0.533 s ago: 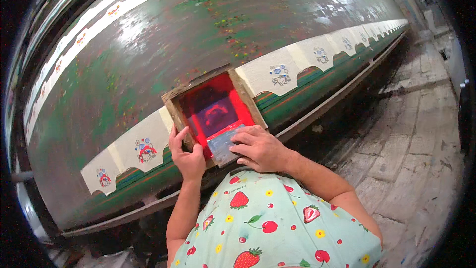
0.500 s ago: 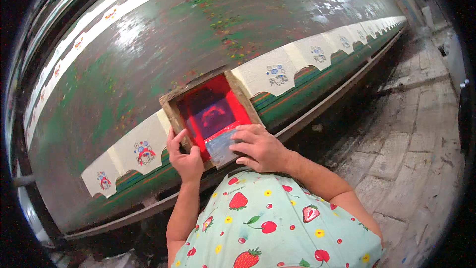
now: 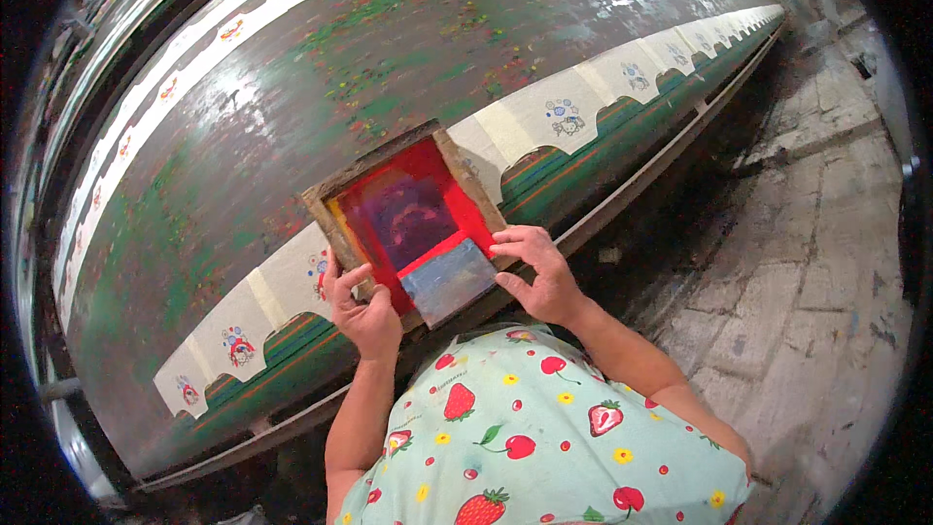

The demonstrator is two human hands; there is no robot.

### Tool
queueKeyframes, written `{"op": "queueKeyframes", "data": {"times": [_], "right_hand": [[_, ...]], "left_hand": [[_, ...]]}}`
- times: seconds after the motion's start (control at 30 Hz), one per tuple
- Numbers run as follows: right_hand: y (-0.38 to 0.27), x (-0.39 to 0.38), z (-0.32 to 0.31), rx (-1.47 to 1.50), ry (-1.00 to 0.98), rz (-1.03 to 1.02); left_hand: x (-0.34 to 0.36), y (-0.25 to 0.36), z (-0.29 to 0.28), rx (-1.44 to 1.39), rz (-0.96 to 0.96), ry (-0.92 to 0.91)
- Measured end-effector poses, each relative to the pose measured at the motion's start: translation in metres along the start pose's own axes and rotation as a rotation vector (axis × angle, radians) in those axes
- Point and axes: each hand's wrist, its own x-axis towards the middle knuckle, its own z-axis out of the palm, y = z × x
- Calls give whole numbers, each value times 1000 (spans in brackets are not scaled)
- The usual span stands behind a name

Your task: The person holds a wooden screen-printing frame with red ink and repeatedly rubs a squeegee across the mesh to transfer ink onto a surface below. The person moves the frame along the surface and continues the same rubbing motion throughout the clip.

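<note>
A wooden screen printing frame with red ink around a dark purple mesh is tilted over the near edge of the long table. My left hand is closed on its left side, thumb on top of the wood. On the right side my right hand grips the frame, fingers on the wood and thumb by the squeegee. This squeegee, a flat grey-blue blade smeared with ink, rests inside the near end of the frame. Printed white fabric pieces lie in a row on both sides of the frame, partly hidden beneath it.
The long dark table is stained with green, red and yellow paint. Another row of printed white pieces runs along its far side. A rail edges the near side. To the right lies a paved floor.
My right hand has let go of the squeegee and moved right onto the frame's side. The frame has shifted along the row to the right, uncovering more of the printed pieces at left.
</note>
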Motion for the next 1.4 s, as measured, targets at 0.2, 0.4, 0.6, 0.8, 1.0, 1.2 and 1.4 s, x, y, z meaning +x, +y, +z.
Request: {"op": "queueKeyframes", "data": {"times": [0.2, 0.4, 0.6, 0.8, 1.0, 1.2, 1.4], "right_hand": [[53, 10, -66, 6, -19, -52], [78, 16, -97, 62, -136, -86], [83, 16, -100, 110, -138, -83], [87, 18, -102, 103, -145, -87], [68, 25, -101, -113, -227, -324], [53, 42, -72, -239, -393, -486], [47, 63, -65, -367, -444, -567]], "left_hand": [[-9, 16, 79, -57, -27, 28], [-12, 19, 99, -83, -99, 49], [-11, 16, 101, -161, -216, 56], [-10, 12, 100, -141, -222, 43], [-11, 20, 100, -105, -245, 39], [-11, 19, 102, -99, -217, 36], [-11, 14, 104, -61, -187, 42]]}}
